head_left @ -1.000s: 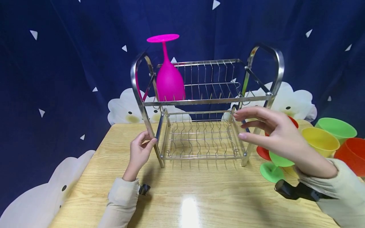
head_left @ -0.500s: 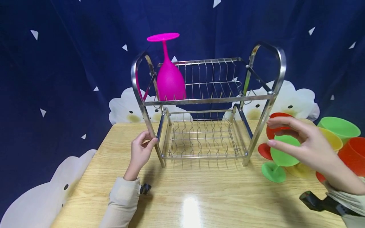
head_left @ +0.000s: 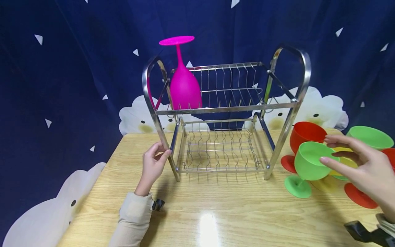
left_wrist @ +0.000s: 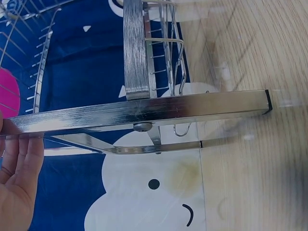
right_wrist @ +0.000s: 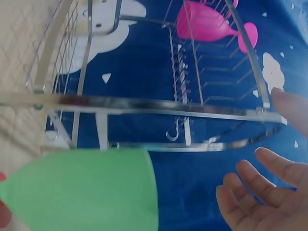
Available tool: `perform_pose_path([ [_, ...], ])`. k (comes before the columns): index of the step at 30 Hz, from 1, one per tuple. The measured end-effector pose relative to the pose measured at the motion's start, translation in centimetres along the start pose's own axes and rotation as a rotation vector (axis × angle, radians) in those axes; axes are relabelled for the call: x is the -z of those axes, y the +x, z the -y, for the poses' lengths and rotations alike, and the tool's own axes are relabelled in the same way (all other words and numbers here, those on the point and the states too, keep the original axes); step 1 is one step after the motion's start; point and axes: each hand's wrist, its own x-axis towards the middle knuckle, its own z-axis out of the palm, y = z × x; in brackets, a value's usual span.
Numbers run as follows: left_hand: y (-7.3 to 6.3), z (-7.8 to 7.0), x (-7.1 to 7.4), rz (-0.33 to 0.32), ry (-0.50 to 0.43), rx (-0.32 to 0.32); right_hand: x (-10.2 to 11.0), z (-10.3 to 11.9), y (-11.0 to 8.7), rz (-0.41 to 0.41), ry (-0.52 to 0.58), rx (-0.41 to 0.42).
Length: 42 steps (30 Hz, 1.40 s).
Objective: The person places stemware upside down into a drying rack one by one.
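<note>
My left hand (head_left: 153, 168) pinches the front left leg of a two-tier metal dish rack (head_left: 226, 110) between thumb and fingers; the left wrist view shows its fingers behind the leg (left_wrist: 202, 105). On the upper tier, at the left end, a magenta wine goblet (head_left: 185, 87) stands upside down, foot up. My right hand (head_left: 367, 164) hovers over the right-hand goblets, fingers spread and holding nothing. Nearest to it is an upright light green goblet (head_left: 311, 163), which also shows large in the right wrist view (right_wrist: 91, 187). Whether the hand touches that goblet's rim cannot be told.
Behind the green goblet stands a red goblet (head_left: 303, 135). Further right are another green goblet (head_left: 370, 137), a partly hidden yellow one (head_left: 347, 161) and a red one at the frame's edge (head_left: 390, 154). The wooden table (head_left: 240, 212) extends in front of the rack.
My right hand has moved right, away from the rack's right side, to the goblets. My left hand has stayed on the rack leg, and the magenta goblet has not moved.
</note>
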Motion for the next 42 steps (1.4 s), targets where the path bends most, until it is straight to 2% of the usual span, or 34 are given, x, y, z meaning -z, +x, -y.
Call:
perform_pose_path([
  [7,0.0,-2.7,-0.1,0.007,0.013,0.006,0.7,-2.1,-0.9,-0.091,0.091,0.04],
  [10,0.0,-2.8,-0.1,0.004,0.015,0.005,0.7,-2.9,-1.3,-0.107,0.045,0.036],
  [14,0.1,-2.8,-0.1,0.006,0.024,0.007,0.4,-3.9,-1.9,-0.134,-0.036,-0.038],
  [18,0.1,-2.8,-0.1,0.011,0.026,0.009,0.0,-5.1,-2.6,-0.175,-0.042,-0.133],
  [23,0.0,-2.7,-0.1,0.006,0.013,0.015,-0.6,-6.2,-3.4,-0.219,-0.026,-0.214],
  [29,-0.1,-2.8,-0.1,0.001,0.009,0.024,-1.6,-6.0,-4.2,-0.299,-0.086,-0.303],
  [32,-0.1,-2.9,-0.2,0.003,0.01,0.035,-2.0,-5.7,-4.6,-0.359,-0.094,-0.295],
  [36,-0.1,-2.9,-0.1,0.0,0.003,0.043,-2.4,-5.7,-5.2,-0.428,-0.074,-0.226],
  [39,0.0,-2.4,-0.1,-0.002,-0.004,0.027,-2.7,-5.9,-5.5,-0.428,-0.091,-0.274],
  [42,0.0,-1.4,0.0,-0.001,-0.001,0.023,-3.1,-6.3,-5.7,-0.382,-0.12,-0.355],
])
